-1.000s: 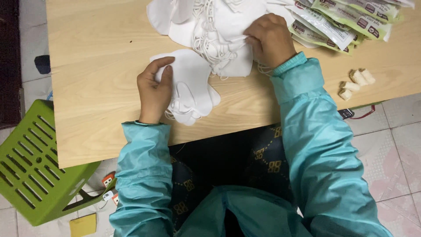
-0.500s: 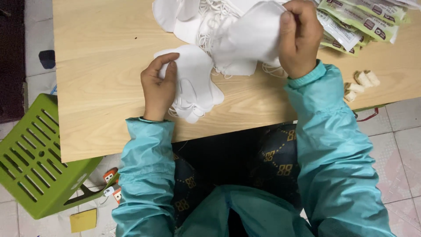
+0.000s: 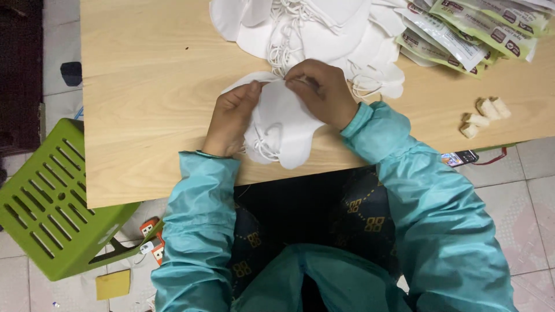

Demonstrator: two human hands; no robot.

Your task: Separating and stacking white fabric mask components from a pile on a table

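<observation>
Pale wooden bench [image 3: 144,86] carries my small stack of white masks [image 3: 283,130] near its front edge; my left hand [image 3: 231,118] and right hand [image 3: 321,92] both pinch the top mask, squaring it on the stack.

On the counter [image 3: 144,86], a small mask stack [image 3: 283,130] lies at the near edge. Behind it sits a mask heap [image 3: 324,29]; packets [image 3: 474,29] lie right of the heap. A stool [image 3: 52,202] stands on the floor, left.

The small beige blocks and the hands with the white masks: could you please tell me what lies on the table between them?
In the head view, only bare wooden table lies between the beige blocks and the right hand.
</observation>
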